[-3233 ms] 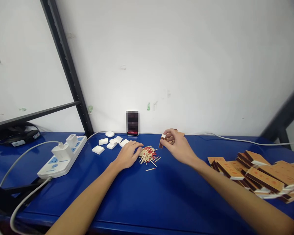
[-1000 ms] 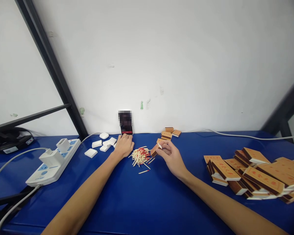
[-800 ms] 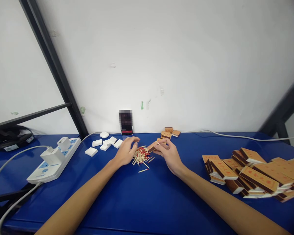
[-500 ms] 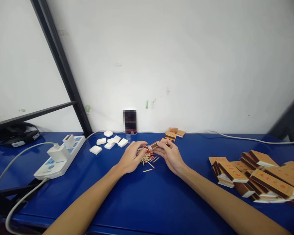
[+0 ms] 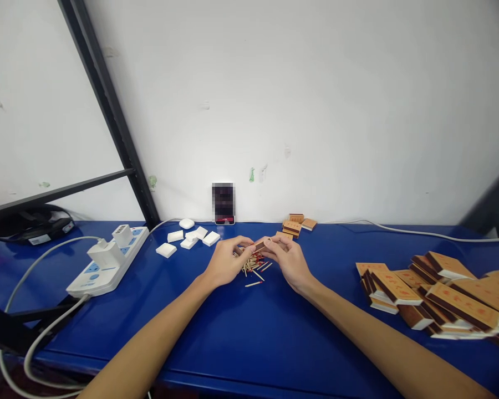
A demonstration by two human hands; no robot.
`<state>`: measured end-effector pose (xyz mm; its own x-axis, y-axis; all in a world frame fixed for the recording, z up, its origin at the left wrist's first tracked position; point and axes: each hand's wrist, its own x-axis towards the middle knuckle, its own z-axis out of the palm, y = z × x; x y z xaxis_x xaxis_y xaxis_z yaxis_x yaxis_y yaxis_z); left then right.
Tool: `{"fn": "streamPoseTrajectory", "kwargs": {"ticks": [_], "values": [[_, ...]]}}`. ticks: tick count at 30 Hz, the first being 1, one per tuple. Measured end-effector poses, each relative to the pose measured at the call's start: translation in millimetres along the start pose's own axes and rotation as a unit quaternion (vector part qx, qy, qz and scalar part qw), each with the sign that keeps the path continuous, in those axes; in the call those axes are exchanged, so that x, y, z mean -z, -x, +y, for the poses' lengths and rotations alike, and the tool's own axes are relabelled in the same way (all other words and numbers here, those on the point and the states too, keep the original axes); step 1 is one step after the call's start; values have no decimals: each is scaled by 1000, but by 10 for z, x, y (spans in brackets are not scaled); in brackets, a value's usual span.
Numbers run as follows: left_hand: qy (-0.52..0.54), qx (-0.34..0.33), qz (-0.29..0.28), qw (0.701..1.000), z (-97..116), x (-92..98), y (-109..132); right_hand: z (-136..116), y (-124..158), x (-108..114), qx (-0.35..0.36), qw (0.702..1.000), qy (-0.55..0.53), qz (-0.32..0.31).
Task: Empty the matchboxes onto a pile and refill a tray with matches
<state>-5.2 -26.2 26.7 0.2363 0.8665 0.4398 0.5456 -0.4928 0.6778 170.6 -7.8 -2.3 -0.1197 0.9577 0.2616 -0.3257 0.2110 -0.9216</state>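
Both my hands meet over a loose pile of red-tipped matches (image 5: 254, 267) on the blue table (image 5: 249, 327). My right hand (image 5: 288, 260) pinches a small brown matchbox (image 5: 260, 244) by its right end. Fingertips of my left hand (image 5: 224, 261) close on the box's left end. The box hangs just above the matches. A single match (image 5: 253, 284) lies apart in front of the pile.
Several small matchboxes (image 5: 296, 226) sit by the wall behind my hands. A big heap of matchboxes (image 5: 441, 296) fills the right side. White trays (image 5: 187, 242) lie to the left, beside a white power strip (image 5: 108, 260) with cables. A phone (image 5: 223, 204) leans on the wall.
My left hand came back from near the phone to the match pile and met the right hand. The right hand brought the matchbox in over the matches, and both hands now grip it.
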Motion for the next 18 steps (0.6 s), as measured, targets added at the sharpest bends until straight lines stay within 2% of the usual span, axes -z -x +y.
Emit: {"fn": "streamPoseTrajectory", "kwargs": {"ticks": [9,13,18], "values": [[-87,-46,-28,995,-204,86,-38,82,-75,102,-8,998,58,-18],[-116,-59,-26,991,-311,114,-34,133,-99,139,-8,997,74,20],[-136,-67,-17,988,-385,134,-26,82,-144,305,13,987,131,92]]}}
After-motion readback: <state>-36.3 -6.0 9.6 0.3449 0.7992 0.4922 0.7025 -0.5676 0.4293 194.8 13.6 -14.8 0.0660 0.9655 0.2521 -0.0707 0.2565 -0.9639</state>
